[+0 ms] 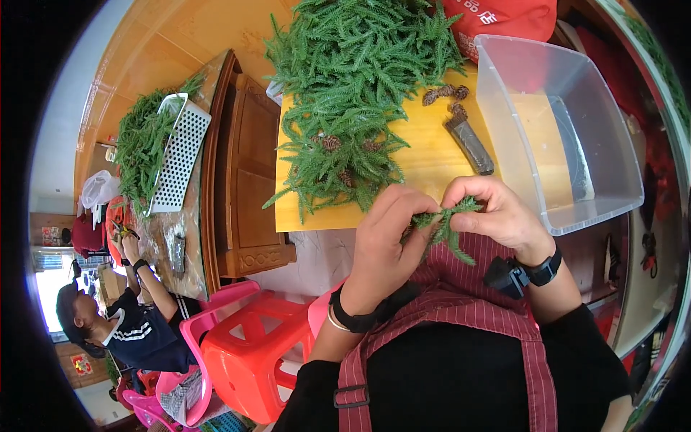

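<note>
Just past the front edge of the yellow tabletop, above my lap, both my hands pinch a small green artificial pine sprig (455,243). My left hand (389,237) is closed on its left end, fingertips partly hidden behind the knuckles. From the other side my right hand (500,212) grips it between thumb and forefinger. A small heap of pine sprigs with brown pine cones (330,142) among them lies beyond my left hand. Farther right are several loose pine cones (445,93) and a dark wrapped bundle (469,146).
A large pile of pine sprigs (360,50) covers the far tabletop (432,137). A clear plastic bin (533,158) stands at right, a red bag (504,21) behind it. Leftward are a red stool (252,353), a white basket (180,158) with greenery and a seated person (137,324) working.
</note>
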### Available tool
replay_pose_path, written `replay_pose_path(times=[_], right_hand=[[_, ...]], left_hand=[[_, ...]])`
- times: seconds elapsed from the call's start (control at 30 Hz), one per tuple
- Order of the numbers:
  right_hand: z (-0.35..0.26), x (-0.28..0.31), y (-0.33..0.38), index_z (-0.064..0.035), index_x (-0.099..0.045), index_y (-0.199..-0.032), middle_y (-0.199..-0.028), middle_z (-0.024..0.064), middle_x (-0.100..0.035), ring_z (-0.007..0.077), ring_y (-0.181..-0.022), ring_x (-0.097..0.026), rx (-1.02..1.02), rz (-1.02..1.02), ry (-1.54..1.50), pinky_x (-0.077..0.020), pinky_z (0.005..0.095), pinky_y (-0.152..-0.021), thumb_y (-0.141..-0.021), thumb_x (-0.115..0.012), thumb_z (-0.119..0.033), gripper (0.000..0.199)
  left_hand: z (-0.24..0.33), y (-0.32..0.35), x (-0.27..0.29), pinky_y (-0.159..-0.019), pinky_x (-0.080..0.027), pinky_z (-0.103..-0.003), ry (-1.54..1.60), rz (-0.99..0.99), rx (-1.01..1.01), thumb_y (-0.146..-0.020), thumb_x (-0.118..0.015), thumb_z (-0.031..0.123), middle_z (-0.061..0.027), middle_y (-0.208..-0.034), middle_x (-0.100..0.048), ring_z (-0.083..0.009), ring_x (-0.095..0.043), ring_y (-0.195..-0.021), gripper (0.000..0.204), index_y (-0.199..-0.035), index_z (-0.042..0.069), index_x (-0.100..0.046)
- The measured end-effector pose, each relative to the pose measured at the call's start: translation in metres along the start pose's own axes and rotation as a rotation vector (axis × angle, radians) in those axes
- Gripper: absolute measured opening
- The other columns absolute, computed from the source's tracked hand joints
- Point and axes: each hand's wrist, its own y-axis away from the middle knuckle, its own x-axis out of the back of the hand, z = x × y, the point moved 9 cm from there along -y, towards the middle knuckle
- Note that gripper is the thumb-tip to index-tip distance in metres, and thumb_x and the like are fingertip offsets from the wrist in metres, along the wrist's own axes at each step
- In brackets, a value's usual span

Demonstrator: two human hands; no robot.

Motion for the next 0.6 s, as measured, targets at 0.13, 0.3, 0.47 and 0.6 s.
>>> replay_pose_path(times=[0.13, 0.3, 0.47, 0.6], right_hand=[[0.001, 0.0, 0.0, -0.0008, -0.057, -0.085, -0.081, 0.0014, -0.058, 0.0079, -0.078, -0.052, 0.032, -0.018, -0.04, -0.0412, 0.0217, -0.072, -0.075, -0.064, -0.004, 0.013], [-0.018, -0.005, 0.001, 0.0002, -0.057, -0.082, -0.079, 0.0034, -0.058, 0.0105, -0.077, -0.054, 0.108, 0.051, 0.207, -0.042, 0.0234, -0.07, -0.073, -0.065, -0.002, 0.012], [-0.039, -0.009, 0.006, 0.0007, -0.059, -0.079, -0.073, 0.008, -0.059, 0.0176, -0.071, -0.058, 0.344, 0.173, 0.586, -0.044, 0.0263, -0.063, -0.067, -0.067, 0.0, 0.015], [-0.046, -0.012, 0.012, -0.0004, -0.06, -0.077, -0.071, 0.0099, -0.058, 0.0225, -0.065, -0.058, 0.464, 0.296, 0.813, -0.0449, 0.028, -0.056, -0.065, -0.068, 0.0, 0.015]], left_hand=[[0.009, -0.003, -0.001, -0.063, -0.043, -0.029, -0.004, -0.028, -0.064, -0.065, -0.063, -0.007, -0.0103, -0.077, -0.055, -0.0236, -0.055, -0.072, 0.021, -0.082, 0.001, -0.055], [0.003, 0.001, 0.001, -0.062, -0.043, -0.029, 0.004, -0.038, 0.045, -0.066, -0.062, -0.007, -0.0104, -0.076, -0.054, -0.0232, -0.055, -0.071, 0.019, -0.081, 0.001, -0.055], [-0.006, 0.0, 0.001, -0.057, -0.04, -0.028, -0.004, -0.068, 0.125, -0.072, -0.059, -0.005, -0.0095, -0.075, -0.054, -0.0208, -0.053, -0.068, 0.012, -0.082, 0.0, -0.054], [-0.01, -0.001, 0.001, -0.051, -0.037, -0.024, -0.026, -0.072, 0.138, -0.075, -0.058, -0.002, -0.0077, -0.074, -0.053, -0.0157, -0.052, -0.06, 0.009, -0.082, 0.0, -0.054]])
